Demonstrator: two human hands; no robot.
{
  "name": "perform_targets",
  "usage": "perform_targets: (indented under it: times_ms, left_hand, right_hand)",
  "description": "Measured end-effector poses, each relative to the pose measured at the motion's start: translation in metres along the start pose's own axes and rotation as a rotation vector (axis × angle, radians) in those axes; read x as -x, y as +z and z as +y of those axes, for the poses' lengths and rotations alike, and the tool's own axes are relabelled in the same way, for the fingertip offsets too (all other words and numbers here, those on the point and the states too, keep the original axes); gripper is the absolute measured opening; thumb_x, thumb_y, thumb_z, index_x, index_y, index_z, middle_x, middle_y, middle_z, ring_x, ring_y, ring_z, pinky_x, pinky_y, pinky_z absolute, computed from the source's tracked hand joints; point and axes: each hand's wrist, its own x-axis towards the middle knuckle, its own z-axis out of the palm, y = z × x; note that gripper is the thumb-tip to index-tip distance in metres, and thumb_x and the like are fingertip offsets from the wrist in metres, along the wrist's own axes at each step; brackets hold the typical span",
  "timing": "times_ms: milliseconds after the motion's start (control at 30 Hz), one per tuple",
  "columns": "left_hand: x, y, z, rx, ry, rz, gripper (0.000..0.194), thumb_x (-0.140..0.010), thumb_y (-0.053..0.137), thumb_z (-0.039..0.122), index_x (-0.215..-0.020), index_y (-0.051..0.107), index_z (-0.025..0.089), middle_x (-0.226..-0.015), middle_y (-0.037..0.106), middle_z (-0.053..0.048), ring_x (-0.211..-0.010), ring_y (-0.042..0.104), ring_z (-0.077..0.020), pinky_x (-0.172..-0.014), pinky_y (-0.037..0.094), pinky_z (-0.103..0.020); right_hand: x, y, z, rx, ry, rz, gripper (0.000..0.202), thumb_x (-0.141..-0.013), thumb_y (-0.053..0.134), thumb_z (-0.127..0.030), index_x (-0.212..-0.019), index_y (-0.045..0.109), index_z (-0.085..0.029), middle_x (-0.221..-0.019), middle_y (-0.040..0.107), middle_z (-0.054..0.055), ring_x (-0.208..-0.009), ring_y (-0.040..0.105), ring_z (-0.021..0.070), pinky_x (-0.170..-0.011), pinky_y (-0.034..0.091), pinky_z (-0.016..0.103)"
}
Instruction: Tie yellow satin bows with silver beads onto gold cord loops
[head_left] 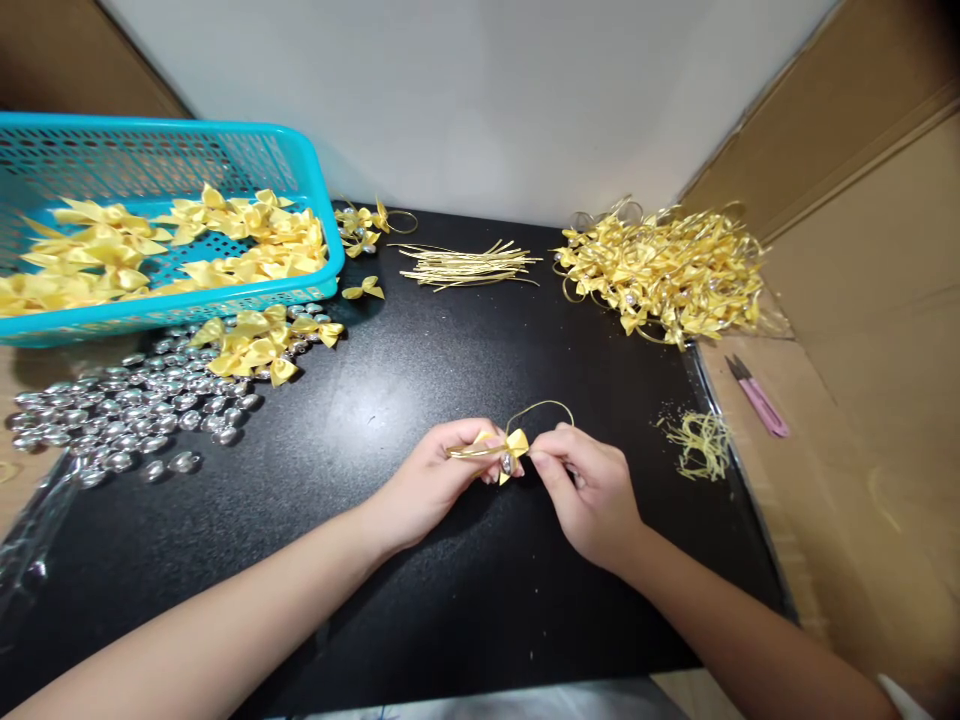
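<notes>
Yellow ribbon bow in hand is at the near middle of the black work surface, held between both hands, with a silver bead at its centre. The left hand has its fingers closed on the bow from the left side; the right hand pinches thumb and finger together just right of it, on what looks like the gold cord, though the exact point of contact is too small to make out. That cord arches in a loop on the far side of the bow, so this piece looks partly put together, its bead and cord both present; whether the cord is fastened cannot be told. At far right, a large heap of bows with beads and cord loops appears to be finished work, and a smaller cluster beside the basket seems similar. Plenty looks left: plain bows fill part of the blue basket at far left, more loose bows lie on its near side, among many silver beads, and a bundle of straight cords lies at far middle. Cord offcuts and pink-handled snips lie at right, suggesting ends trimmed from other pieces.
</notes>
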Motion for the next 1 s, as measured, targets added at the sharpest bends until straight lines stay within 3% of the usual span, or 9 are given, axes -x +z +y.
perform_targets:
  times_ms: [267, 667, 1000]
  left_hand:
    - [-0.0006, 0.0012, 0.0025, 0.032, -0.024, -0.036, 0.036, -0.083, 0.068, 0.046, -0.064, 0.062, 0.015, -0.068, 0.060, -0.001, -0.069, 0.047, -0.0136, -0.070, 0.034, -0.028]
    - [-0.0006, -0.0025, 0.0019, -0.025, -0.023, -0.081, 0.031, -0.085, 0.066, 0.041, -0.067, 0.064, 0.015, -0.070, 0.062, -0.001, -0.069, 0.048, -0.0129, -0.069, 0.035, -0.027]
    - [0.0002, 0.0013, 0.0064, 0.001, -0.051, -0.054, 0.031, -0.080, 0.070, 0.042, -0.067, 0.065, 0.014, -0.067, 0.060, -0.001, -0.066, 0.047, -0.0127, -0.066, 0.033, -0.026]
  right_hand:
    - [0.0045, 0.0023, 0.0036, -0.135, 0.131, -0.029, 0.018, -0.092, 0.049, -0.014, -0.078, 0.057, -0.020, -0.068, 0.060, -0.002, -0.057, 0.052, 0.0090, -0.054, 0.041, 0.023]
    - [-0.0039, -0.0004, -0.0003, -0.014, -0.071, -0.026, 0.019, -0.089, 0.052, -0.007, -0.076, 0.059, -0.019, -0.062, 0.060, -0.002, -0.055, 0.049, 0.0095, -0.052, 0.039, 0.022]
    - [-0.0015, -0.0004, 0.0023, -0.022, -0.040, -0.013, 0.018, -0.090, 0.051, -0.010, -0.077, 0.060, -0.020, -0.061, 0.059, -0.002, -0.055, 0.050, 0.0100, -0.052, 0.040, 0.023]
